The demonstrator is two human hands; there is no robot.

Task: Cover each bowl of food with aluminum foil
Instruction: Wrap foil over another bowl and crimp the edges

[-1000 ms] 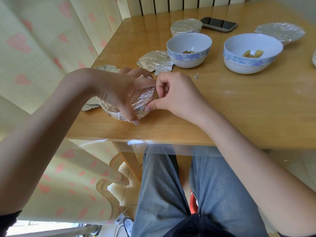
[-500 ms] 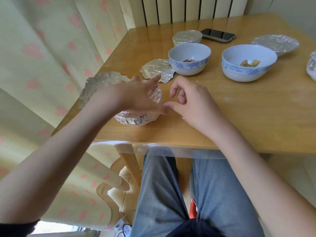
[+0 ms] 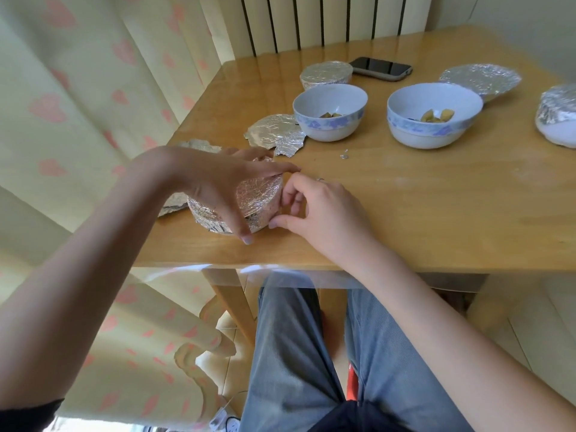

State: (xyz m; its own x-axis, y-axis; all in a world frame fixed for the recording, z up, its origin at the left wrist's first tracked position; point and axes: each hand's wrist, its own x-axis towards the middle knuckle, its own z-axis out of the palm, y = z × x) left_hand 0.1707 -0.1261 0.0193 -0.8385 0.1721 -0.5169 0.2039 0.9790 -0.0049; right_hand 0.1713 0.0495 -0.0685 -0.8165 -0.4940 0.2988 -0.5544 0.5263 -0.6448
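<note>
Wooden counter (image 3: 405, 213): foil-wrapped bowl (image 3: 258, 198) sits between both grips, left hand (image 3: 218, 182) clasping it, right hand (image 3: 318, 210) pinching its rim.

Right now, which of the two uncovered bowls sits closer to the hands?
The left blue-patterned bowl, beside the loose crumpled foil sheet. The other open bowl stands farther right, away from both hands.

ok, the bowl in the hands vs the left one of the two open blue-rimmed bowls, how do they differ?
The bowl in the hands is wrapped in foil over top and sides; the left open bowl is bare, food showing inside. The wrapped one sits tilted near the table's front edge, held by the left hand with the right hand at its rim; the open one stands upright, untouched, farther back. Both are on the table.
</note>
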